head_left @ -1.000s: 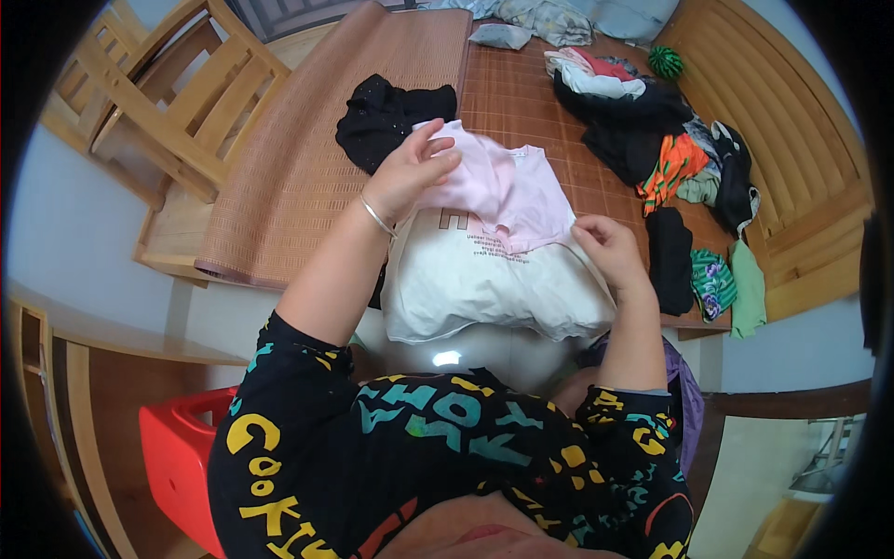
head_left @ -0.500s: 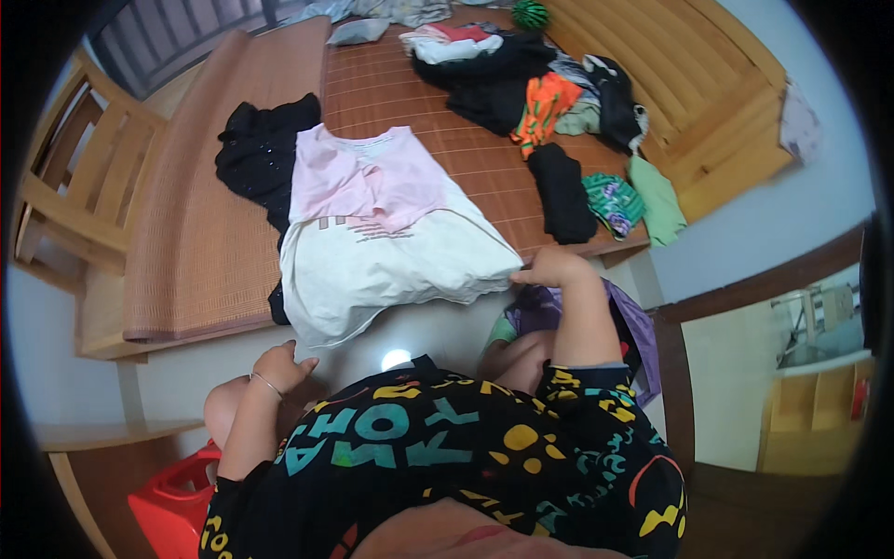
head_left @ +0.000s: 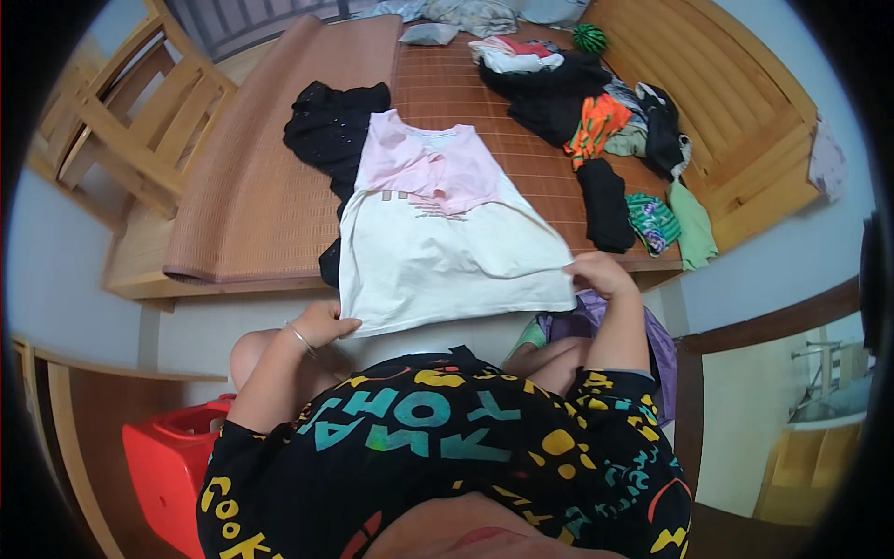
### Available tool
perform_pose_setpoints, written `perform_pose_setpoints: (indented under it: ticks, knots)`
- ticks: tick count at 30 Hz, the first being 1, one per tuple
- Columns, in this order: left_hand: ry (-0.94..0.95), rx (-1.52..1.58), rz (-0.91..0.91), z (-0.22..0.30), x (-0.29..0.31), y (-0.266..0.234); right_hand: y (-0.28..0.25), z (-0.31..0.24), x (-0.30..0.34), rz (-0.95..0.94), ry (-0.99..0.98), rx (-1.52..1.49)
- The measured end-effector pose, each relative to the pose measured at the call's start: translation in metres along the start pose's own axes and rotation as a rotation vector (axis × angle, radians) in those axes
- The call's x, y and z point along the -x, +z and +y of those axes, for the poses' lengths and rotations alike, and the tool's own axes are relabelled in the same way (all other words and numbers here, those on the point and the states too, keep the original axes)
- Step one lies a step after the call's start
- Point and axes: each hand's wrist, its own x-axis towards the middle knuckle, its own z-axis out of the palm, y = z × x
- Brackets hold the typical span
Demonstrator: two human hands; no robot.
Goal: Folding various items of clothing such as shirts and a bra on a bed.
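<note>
A pink and white shirt (head_left: 447,252) lies spread out, its pink part away from me and its white hem stretched past the bed's near edge. At the hem's left corner, my left hand (head_left: 323,324) pinches the cloth between thumb and fingers. My right hand (head_left: 603,274) grips the shirt's right side, a little above the other hem corner. Partly under the shirt's left side lies a black garment with small shiny specks (head_left: 326,130).
The low wooden bed bears a brown mat (head_left: 251,186). Along its right lie a black folded garment (head_left: 605,207), a green patterned bundle (head_left: 652,224), a light green cloth (head_left: 694,233) and a clothes heap (head_left: 540,88). A red plastic stool (head_left: 168,475) stands at lower left; a purple bag (head_left: 656,349) is near my right arm.
My left hand has come up from beside the shirt and taken its left hem corner. The hem is now pulled straighter and flatter; my right hand still holds the right side. The view has shifted.
</note>
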Motion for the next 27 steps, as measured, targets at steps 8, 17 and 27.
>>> perform_pose_setpoints:
  ticks: [8, 17, 27]
  knots:
    - [0.372, 0.577, -0.107, 0.065, 0.101, -0.058, -0.003, -0.018, 0.047, -0.13, -0.573, -0.712]
    - [0.545, 0.918, -0.137, 0.063, 0.081, -0.045, 0.016, -0.029, 0.048, -0.225, -0.545, -0.796]
    - [0.773, 0.168, -0.162, 0.147, 0.067, -0.011, 0.083, -0.064, 0.044, -0.344, -0.403, -0.555]
